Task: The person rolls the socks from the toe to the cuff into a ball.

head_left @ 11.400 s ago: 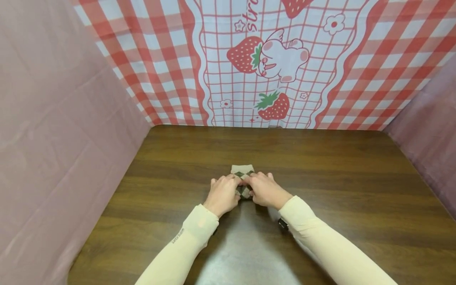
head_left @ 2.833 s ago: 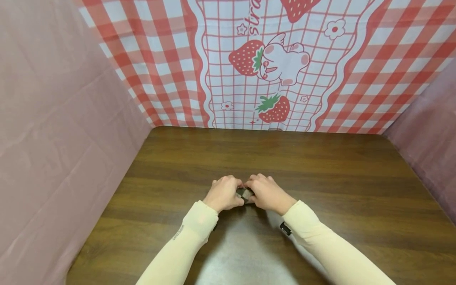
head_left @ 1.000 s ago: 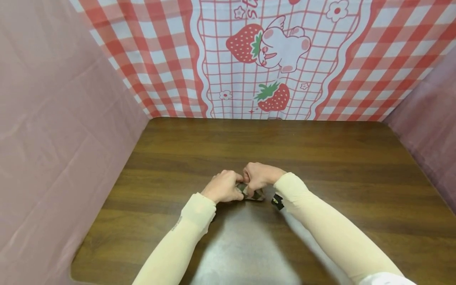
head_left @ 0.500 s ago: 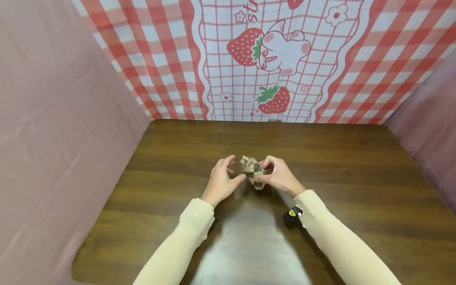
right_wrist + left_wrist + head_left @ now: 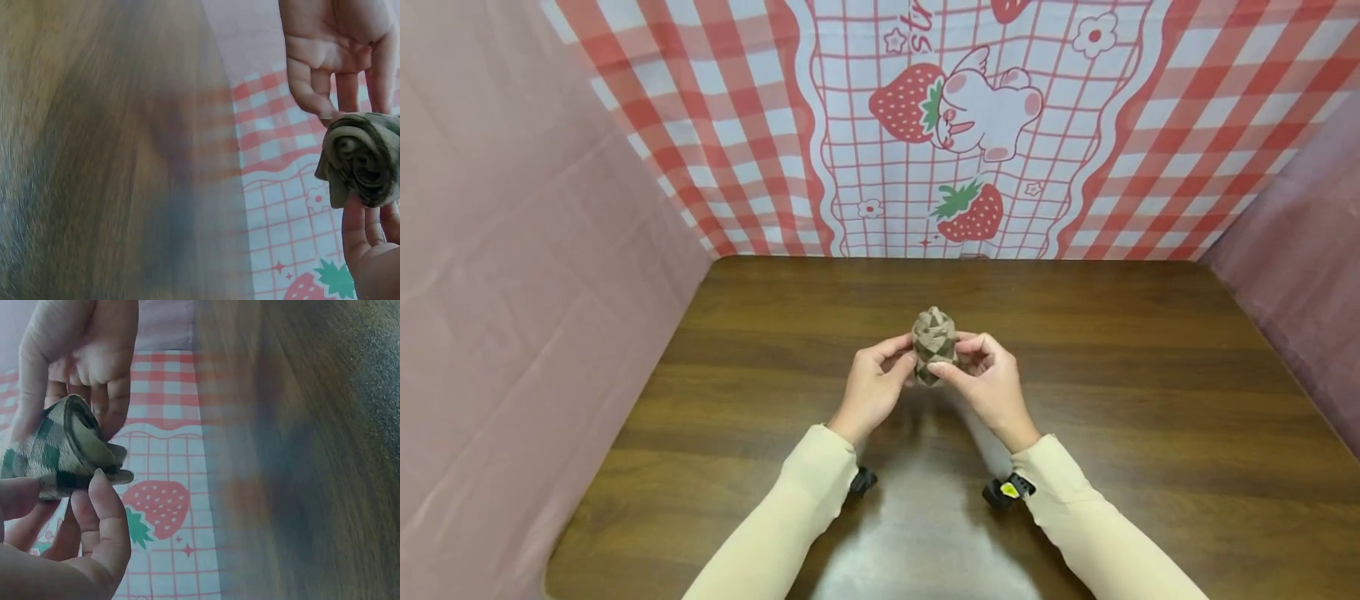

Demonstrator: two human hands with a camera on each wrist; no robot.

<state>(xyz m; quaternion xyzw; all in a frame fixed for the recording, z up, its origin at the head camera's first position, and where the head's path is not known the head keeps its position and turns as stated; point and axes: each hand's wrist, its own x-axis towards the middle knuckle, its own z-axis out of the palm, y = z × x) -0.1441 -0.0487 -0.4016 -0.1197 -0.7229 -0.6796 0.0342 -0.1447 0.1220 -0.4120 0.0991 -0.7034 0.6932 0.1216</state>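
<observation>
Lifted off the dark wooden table (image 5: pixel 1075 375) since the earlier frames, the rolled brown-and-beige checked fabric bundle (image 5: pixel 934 345) now sits upright in the air between both hands. From the head view, the left hand (image 5: pixel 872 392) and right hand (image 5: pixel 988 385) each pinch it with curled fingertips, in front of a red-checked strawberry cloth backdrop (image 5: pixel 955 125). The left wrist view shows the bundle (image 5: pixel 59 453) from its side, held between thumb and fingers. The right wrist view shows its spiralled end (image 5: pixel 362 156), with fingers (image 5: pixel 356 225) touching it.
</observation>
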